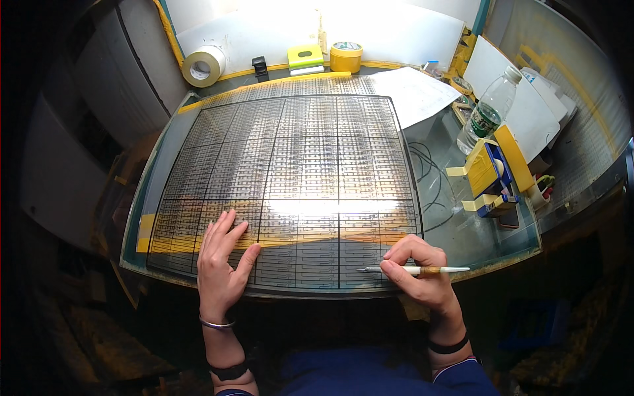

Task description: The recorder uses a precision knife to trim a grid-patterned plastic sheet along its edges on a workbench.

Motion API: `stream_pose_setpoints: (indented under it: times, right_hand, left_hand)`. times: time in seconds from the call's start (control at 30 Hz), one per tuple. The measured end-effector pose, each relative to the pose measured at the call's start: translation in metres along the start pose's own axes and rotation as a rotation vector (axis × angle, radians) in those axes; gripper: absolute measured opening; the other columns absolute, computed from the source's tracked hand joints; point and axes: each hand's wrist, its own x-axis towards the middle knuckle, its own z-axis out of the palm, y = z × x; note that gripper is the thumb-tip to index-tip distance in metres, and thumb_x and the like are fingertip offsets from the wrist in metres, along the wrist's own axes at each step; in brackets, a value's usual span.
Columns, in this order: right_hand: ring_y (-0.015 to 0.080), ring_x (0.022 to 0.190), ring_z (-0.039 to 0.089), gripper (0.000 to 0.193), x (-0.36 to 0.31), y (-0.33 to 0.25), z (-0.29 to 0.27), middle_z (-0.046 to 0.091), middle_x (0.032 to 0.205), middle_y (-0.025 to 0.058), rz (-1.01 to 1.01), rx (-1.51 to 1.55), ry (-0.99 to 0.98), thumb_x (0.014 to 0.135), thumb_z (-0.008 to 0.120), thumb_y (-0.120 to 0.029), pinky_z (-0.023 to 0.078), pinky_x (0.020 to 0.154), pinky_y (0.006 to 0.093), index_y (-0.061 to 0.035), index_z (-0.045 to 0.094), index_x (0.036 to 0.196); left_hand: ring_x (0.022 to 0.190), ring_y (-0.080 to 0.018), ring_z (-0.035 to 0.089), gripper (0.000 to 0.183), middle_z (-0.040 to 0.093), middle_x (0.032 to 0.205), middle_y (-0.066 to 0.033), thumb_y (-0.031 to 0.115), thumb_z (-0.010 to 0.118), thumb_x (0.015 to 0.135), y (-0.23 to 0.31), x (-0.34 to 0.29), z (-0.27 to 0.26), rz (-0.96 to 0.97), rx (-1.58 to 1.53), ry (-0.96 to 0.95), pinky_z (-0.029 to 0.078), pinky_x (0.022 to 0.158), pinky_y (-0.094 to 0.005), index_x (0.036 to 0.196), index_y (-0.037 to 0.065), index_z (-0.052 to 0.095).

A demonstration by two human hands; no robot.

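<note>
A large transparent film sheet (pixel 300 171), printed with dark circuit-like lines in a grid, covers most of the slanted glass worktop. Flat on its lower left part rests my left hand (pixel 224 261), fingers stretched out and slightly spread, holding nothing. At the sheet's lower right, my right hand (pixel 422 270) grips a slim pen-like tool (pixel 456 269) with a pale and brown handle. The tool lies nearly level, its thin metal tip pointing left, close over the film; whether it touches cannot be made out. Yellow strips show beneath the film near my left fingers.
Along the back edge stand a tape roll (pixel 203 66), a black clip-like object (pixel 259 66), a yellow-green box (pixel 306 58) and a yellow tub (pixel 346 57). On the right are a white paper (pixel 416 92), a plastic bottle (pixel 489 112), a blue tape dispenser (pixel 492 175) and a thin cable (pixel 432 178).
</note>
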Motion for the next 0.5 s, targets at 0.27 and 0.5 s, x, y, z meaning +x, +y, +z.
stream_pose_setpoints:
  times: [0.27,0.5]
  right_hand:
    - [0.0167,0.074,0.063,0.014,-0.0002,0.0007,-0.0008,0.07,0.079,0.0077,0.005,0.002,-0.009,0.085,0.08,-0.004,0.05,0.069,0.0304,-0.0002,0.068,0.08]
    - [0.0166,0.074,0.063,0.013,0.0,0.0009,-0.0008,0.069,0.079,0.0076,-0.001,0.002,-0.009,0.085,0.08,-0.004,0.05,0.07,0.03,-0.0002,0.069,0.081]
  left_hand:
    - [0.14,-0.0349,0.051,0.045,0.061,0.144,-0.0187,0.032,0.076,0.092,0.0008,0.0003,-0.0005,-0.002,-0.006,0.0,0.032,0.122,-0.0495,0.126,0.003,0.071]
    - [0.14,-0.035,0.051,0.045,0.061,0.144,-0.0189,0.032,0.076,0.092,0.0003,0.0002,-0.0002,-0.002,-0.005,0.001,0.033,0.122,-0.0496,0.126,0.003,0.071]
